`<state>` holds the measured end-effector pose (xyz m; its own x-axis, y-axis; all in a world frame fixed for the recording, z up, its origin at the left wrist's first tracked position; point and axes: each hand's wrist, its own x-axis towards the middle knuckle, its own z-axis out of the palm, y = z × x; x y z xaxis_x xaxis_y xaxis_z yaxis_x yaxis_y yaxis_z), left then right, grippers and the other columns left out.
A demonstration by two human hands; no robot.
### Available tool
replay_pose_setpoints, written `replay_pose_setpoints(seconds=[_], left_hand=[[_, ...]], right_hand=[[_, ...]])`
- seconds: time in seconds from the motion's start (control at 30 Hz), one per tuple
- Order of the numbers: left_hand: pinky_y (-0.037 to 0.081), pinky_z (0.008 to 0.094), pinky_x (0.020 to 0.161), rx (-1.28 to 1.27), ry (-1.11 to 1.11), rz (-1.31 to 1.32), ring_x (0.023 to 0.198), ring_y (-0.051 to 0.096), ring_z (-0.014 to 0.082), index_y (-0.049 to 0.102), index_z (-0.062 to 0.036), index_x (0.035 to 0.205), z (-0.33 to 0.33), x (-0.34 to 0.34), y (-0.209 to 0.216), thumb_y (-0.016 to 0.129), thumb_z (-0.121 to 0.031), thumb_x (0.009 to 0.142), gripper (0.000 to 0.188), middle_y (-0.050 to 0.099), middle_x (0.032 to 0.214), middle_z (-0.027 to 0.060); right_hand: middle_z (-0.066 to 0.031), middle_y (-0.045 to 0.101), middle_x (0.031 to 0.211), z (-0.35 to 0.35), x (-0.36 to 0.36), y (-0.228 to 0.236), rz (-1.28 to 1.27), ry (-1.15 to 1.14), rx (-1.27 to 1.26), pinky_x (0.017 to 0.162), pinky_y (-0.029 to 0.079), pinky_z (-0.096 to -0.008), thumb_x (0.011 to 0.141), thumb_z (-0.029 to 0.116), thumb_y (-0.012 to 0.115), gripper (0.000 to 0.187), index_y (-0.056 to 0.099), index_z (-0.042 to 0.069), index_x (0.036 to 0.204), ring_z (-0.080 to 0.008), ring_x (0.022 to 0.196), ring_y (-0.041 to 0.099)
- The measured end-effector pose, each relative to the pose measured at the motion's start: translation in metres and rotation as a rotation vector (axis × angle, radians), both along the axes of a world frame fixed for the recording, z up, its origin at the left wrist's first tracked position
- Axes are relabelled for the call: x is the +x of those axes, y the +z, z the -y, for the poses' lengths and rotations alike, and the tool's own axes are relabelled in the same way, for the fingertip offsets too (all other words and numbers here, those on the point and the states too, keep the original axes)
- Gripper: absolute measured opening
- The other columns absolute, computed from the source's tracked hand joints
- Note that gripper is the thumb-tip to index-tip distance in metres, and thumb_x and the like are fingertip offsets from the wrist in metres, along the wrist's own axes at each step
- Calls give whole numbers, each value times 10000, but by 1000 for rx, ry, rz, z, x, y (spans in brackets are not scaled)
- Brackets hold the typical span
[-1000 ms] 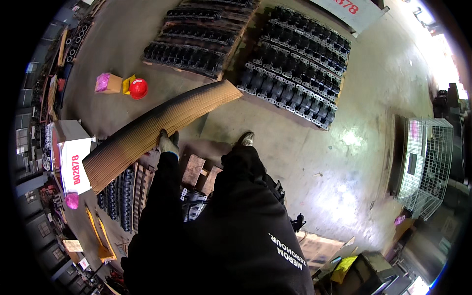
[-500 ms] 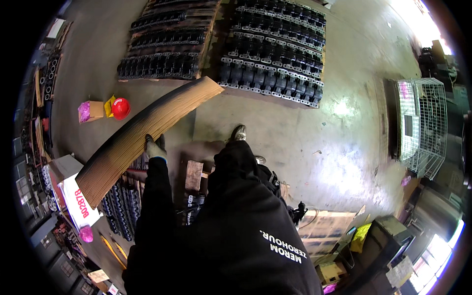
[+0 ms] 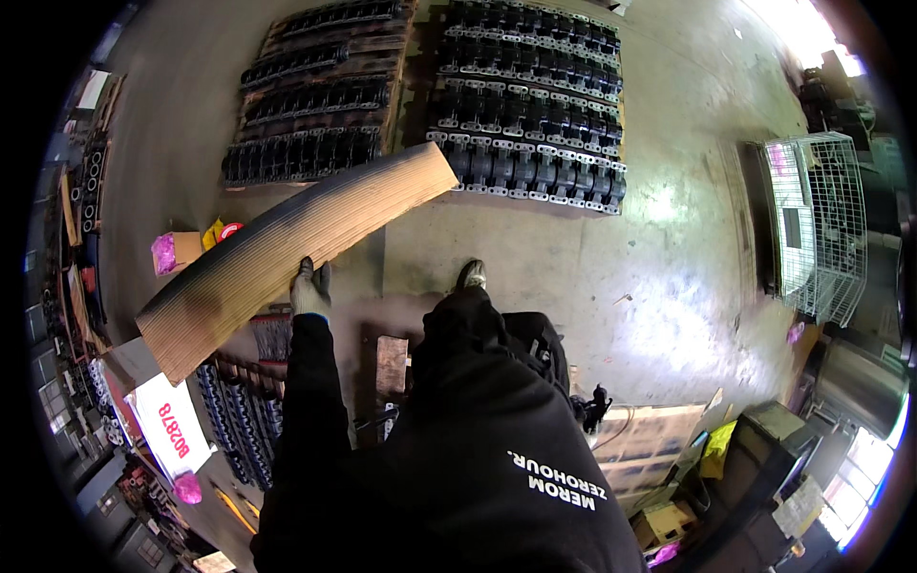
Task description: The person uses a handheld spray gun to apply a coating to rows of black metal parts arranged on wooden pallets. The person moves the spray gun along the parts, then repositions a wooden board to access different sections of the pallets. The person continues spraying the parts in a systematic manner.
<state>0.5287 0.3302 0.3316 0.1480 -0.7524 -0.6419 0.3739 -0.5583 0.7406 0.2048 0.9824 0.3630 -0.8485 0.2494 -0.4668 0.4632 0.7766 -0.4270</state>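
Note:
A long, curved sheet of corrugated cardboard [image 3: 296,248], brown with a dark shaded upper edge, stretches diagonally across the left half of the head view. My left hand [image 3: 311,288], in a grey work glove with dark fingertips, grips the sheet's near edge around its middle. Part of the fingers is hidden by the sheet. Its far end reaches over the floor just in front of rows of black metal parts with silver flanges [image 3: 535,172]. The near-left end hangs close to a white sign board [image 3: 170,425]. My right hand does not show.
Another pallet of black metal parts [image 3: 315,95] stands far left. A small carton with pink wrap [image 3: 177,252] and a partly covered red round object [image 3: 229,231] sit on the floor. More dark parts [image 3: 234,420] are stacked near left. A wire cage [image 3: 821,229] stands right.
The cardboard has turned slightly, its far end shifting right and its near end left. My left hand has moved a little rightward with it. The sheet now covers most of the red round object.

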Motion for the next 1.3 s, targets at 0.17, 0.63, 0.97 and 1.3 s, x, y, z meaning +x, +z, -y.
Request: replay_pose_setpoints(seconds=[0.17,0.63,0.97,1.3], left_hand=[[474,337,949,-60,29,30,1113,571,148,573,-135,1236,21,-31,33,662,-113,908,340,626,1186,-15],[406,415,1018,-458,204,150,1184,522,254,483,-89,1367,108,-29,131,635,-242,941,477,562,1302,80],[510,284,776,-808,-173,978,856,652,173,607,55,1137,246,-105,330,619,-204,962,313,698,989,93],[505,368,872,-433,-718,1169,970,669,238,637,48,1129,259,-59,196,678,-45,842,304,713,1049,122]], right_hand=[[-185,707,1047,16,-9,-1,2,9,10,840,500,-365,856,147,621,345,653,-50,1138,-256,914,670],[-184,706,1055,83,-87,-58,109,139,50,843,499,-364,860,150,620,349,651,-51,1144,-255,920,670],[-157,719,1019,188,-199,-83,66,157,-250,798,500,-349,916,231,641,369,647,-64,1139,-210,900,666],[-154,723,970,334,-238,-5,-168,247,-341,791,514,-331,901,314,663,434,654,-33,1161,-178,888,666]])
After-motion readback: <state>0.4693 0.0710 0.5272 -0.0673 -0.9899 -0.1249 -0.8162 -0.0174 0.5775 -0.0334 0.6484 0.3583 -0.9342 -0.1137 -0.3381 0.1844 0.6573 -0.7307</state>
